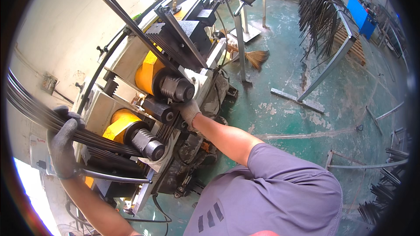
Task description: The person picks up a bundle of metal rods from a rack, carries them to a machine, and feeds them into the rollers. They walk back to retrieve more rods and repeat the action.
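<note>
At the left, my left hand [64, 148], in a dark grey work glove, is closed round a bundle of long thin black rods [98, 140]. The rods slant down to the right, past the lower yellow-collared roller [127, 126] of a machine; their far left part is blurred. My right hand [189, 112], in a pale knitted glove, reaches in beside the upper black threaded shaft [177, 88] and a smaller black cylinder [158, 109]. Its fingertips are hidden by these parts, and whether they hold anything does not show. Another bundle of rods [127, 13] runs down from the top left.
The machine's light frame [120, 61] carries hoses and cables. On the green floor [280, 148] stand a metal post [240, 48], a broom [256, 57] and a rack hung with many dark rods [319, 13]. A wooden pallet [350, 43] and blue box [361, 15] lie beyond; another person is far back.
</note>
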### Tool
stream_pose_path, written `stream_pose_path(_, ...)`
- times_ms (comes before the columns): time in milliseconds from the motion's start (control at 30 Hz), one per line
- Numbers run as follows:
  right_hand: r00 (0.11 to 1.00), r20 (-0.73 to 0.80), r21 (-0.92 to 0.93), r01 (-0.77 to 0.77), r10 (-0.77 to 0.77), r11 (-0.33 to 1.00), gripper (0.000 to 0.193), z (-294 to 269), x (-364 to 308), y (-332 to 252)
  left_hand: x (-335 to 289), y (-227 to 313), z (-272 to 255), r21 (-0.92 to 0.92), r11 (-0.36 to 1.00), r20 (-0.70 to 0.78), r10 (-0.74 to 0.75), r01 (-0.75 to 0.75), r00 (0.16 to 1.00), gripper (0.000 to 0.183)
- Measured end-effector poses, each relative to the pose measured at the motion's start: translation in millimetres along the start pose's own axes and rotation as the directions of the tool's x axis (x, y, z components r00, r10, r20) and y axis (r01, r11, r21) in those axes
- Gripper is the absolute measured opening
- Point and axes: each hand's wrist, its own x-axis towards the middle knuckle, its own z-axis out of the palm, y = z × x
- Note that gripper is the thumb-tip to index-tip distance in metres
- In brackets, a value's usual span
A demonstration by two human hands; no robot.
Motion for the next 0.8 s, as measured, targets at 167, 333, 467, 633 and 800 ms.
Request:
stream_pose_path(167,0.965,0.022,-0.35,0.251,-0.26,0.902,0.028,-5,-7,1,-2,1,2,-0.025,0.996,0.021,-0.088,0.088,0.996,0.039)
stream_pose_path(333,0.992,0.014,0.233,-0.128,0.129,0.964,0.027,-4,-13,-13,-2,0,-3,-0.078,0.989,0.038,-0.12,0.122,0.992,0.03)
stream_pose_path(467,0.995,0.07,0.184,-0.078,0.066,0.98,0.028,-9,-5,4,-1,1,-5,-0.03,0.984,-0.012,-0.176,0.176,0.984,0.033)
stream_pose_path(633,0.89,0.195,-0.511,0.452,-0.413,0.731,0.027,-11,16,36,-5,6,1,0.02,0.983,-0.074,-0.182,0.184,0.98,0.033)
stream_pose_path(800,0.995,0.076,0.036,-0.064,0.061,0.997,0.031,-9,9,27,-7,10,8,0.079,0.979,-0.125,-0.175,0.185,0.977,0.033)
